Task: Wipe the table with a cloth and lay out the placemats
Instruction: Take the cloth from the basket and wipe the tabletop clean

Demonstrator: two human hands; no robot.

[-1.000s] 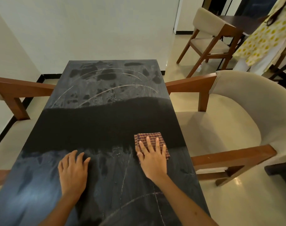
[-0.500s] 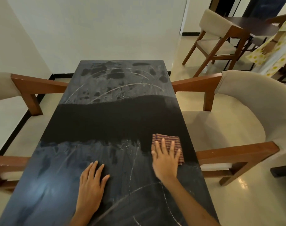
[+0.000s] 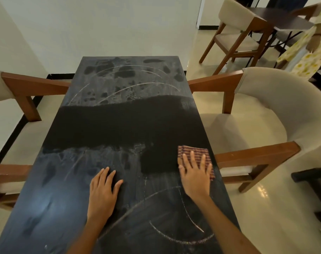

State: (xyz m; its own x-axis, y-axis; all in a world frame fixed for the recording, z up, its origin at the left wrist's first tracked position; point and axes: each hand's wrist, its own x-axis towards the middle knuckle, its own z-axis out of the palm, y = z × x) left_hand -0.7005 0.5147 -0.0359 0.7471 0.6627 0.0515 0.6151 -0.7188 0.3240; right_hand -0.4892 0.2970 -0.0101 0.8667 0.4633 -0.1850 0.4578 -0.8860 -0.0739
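Observation:
A dark rectangular table runs away from me, dusty and streaked at its far and near ends, with a clean black band across the middle. My right hand presses flat, fingers spread, on a folded red checked cloth close to the table's right edge. A freshly wiped dark patch lies just left of the cloth. My left hand rests flat on the tabletop nearer the middle, holding nothing. No placemats are in view.
A beige armchair with wooden arms stands tight against the table's right side, another armchair on the left. A further chair and dark table sit at the back right, beside a person in a yellow patterned garment.
My right hand has slid the cloth rightward toward the table's edge, leaving a darker wiped strip behind it. My left hand has shifted right along the tabletop too.

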